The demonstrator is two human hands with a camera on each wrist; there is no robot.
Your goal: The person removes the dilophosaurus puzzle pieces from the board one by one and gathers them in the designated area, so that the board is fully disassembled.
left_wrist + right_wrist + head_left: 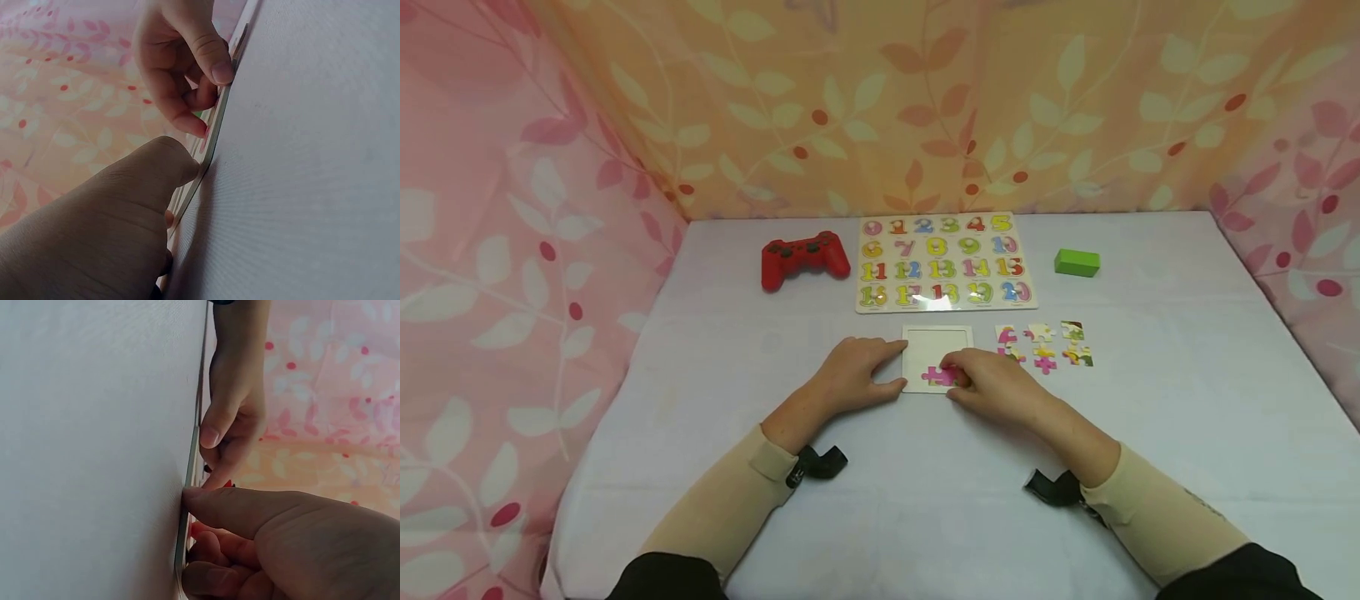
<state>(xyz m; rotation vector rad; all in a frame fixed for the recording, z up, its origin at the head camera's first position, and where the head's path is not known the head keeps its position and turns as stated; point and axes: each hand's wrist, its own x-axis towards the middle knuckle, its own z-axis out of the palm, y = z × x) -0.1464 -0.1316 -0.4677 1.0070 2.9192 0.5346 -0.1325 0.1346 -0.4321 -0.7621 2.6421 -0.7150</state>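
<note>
A small white puzzle tray (927, 354) lies on the table with pink jigsaw pieces (936, 376) along its near side. My left hand (855, 372) touches the tray's left edge, thumb and index finger spread apart. Over the tray's right side, my right hand (1000, 385) has its fingers curled at a pink piece near the lower right corner, partly covering it. Its thumb (221, 72) meets the tray's front edge in the left wrist view. Right of the tray lie several loose jigsaw pieces (1044, 364), some partly behind the right hand.
Behind the tray lies a number puzzle board (951, 245). A red game controller (805, 257) sits to its left, and a green block (1077, 262) to its right. The white-covered table (880, 500) is bounded by floral curtains (880, 100) at the back and sides.
</note>
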